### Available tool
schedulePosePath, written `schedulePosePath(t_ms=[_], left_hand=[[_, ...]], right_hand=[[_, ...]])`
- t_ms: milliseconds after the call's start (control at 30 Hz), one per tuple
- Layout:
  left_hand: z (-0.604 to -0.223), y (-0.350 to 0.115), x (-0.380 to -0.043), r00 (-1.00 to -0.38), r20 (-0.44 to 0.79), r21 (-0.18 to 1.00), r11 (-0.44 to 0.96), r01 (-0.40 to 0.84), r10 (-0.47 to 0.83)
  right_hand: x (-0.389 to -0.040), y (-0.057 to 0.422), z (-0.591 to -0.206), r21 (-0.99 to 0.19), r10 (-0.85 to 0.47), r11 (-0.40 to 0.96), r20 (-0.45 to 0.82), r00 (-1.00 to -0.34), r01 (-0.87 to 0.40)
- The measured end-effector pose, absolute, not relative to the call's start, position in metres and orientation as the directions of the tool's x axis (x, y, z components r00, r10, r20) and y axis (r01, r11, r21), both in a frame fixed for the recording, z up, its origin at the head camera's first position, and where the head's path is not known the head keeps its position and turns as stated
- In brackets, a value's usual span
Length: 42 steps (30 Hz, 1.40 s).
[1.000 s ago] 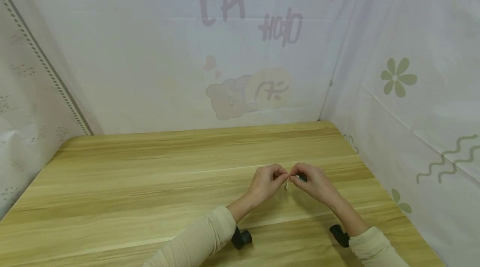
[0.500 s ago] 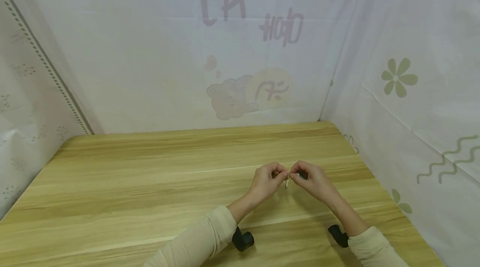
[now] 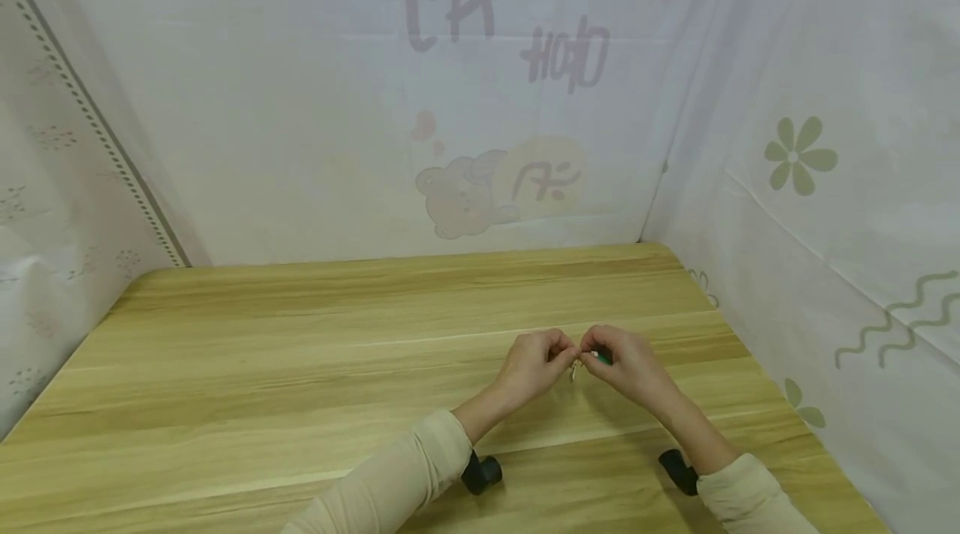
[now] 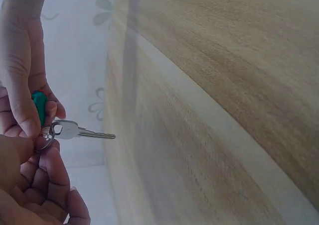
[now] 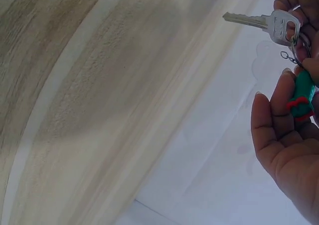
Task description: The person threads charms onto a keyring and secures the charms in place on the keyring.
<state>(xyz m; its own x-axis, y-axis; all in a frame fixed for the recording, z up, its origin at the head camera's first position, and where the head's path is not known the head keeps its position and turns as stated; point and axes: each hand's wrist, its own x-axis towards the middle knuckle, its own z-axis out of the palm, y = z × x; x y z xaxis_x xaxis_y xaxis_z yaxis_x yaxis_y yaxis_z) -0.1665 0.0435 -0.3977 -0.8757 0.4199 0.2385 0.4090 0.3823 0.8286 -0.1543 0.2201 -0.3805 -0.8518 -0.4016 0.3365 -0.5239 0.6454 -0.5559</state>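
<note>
Both hands meet above the right part of the wooden table, fingertips together. My left hand (image 3: 531,363) pinches a thin metal key ring (image 4: 48,139) between thumb and fingers. From the ring hangs a silver key (image 5: 280,28), its toothed blade (image 4: 97,134) pointing away from the fingers. My right hand (image 3: 628,366) holds a small green and red charm (image 5: 302,91) and pinches close to the ring. A short chain (image 5: 292,58) shows between charm and ring. Fingers hide part of the ring and of the charm, so its full shape cannot be told.
The wood-grain table (image 3: 300,367) lies below the hands. White printed cloth (image 3: 300,142) stands behind it and along both sides. A black rounded piece (image 3: 482,474) shows by the left cuff, another black piece (image 3: 678,471) by the right wrist.
Both hands stay nearly in place with only slight finger shifts. The key below them tilts a little, and more green shows at the right hand than half a second ago.
</note>
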Motion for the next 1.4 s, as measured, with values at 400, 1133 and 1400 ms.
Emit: schedulePosePath(t_ms=[400,1133,1400], left_hand=[[-0.398,0.044,-0.166,-0.914,0.19,0.904,0.3,0.305,0.359],[-0.393,0.05,-0.162,-0.953,0.102,0.992,0.038,0.117,0.284],[-0.393,0.049,-0.163,-0.946,0.069,0.998,-0.022,0.066,0.316]], right_hand=[[-0.156,0.22,-0.381,-0.711,-0.337,0.575,0.247,-0.909,-0.406],[-0.153,0.21,-0.374,-0.789,-0.173,0.512,0.291,-0.941,-0.338],[-0.148,0.209,-0.366,-0.796,-0.202,0.483,0.305,-0.931,-0.366]])
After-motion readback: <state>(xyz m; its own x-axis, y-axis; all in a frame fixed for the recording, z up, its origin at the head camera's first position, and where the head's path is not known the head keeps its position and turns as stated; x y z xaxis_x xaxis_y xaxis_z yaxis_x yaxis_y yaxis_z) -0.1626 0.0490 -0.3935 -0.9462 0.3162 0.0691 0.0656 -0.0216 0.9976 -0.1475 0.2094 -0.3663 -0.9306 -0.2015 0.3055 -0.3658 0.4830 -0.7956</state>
